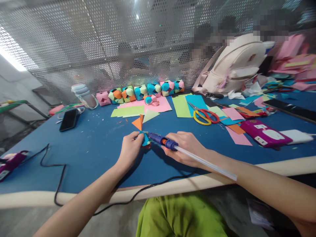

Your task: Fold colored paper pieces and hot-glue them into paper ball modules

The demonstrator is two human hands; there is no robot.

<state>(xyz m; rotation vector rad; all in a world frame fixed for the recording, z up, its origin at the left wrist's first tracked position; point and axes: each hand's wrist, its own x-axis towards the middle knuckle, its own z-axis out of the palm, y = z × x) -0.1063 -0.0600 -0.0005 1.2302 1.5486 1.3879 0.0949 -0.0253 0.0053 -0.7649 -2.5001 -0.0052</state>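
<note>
My left hand (130,144) pinches a small folded paper piece (146,140), mostly blue with some other colours at its edges. My right hand (184,148) is closed round a dark blue glue gun (158,138), its nozzle at the folded paper; whether it touches I cannot tell. A long clear glue stick (207,163) juts from the gun's back over my right forearm. Just beyond my left hand are an orange paper piece (137,123) and a pale green paper triangle (150,115).
Several folded paper balls (128,94) line the back by a perforated metal screen (98,42). Yellow- and red-handled scissors (203,117) lie on paper sheets. A black cord (148,189) crosses the front edge. A phone (69,119), bottle (84,95), purple power strip (265,133) and backpack (237,65) surround the workspace.
</note>
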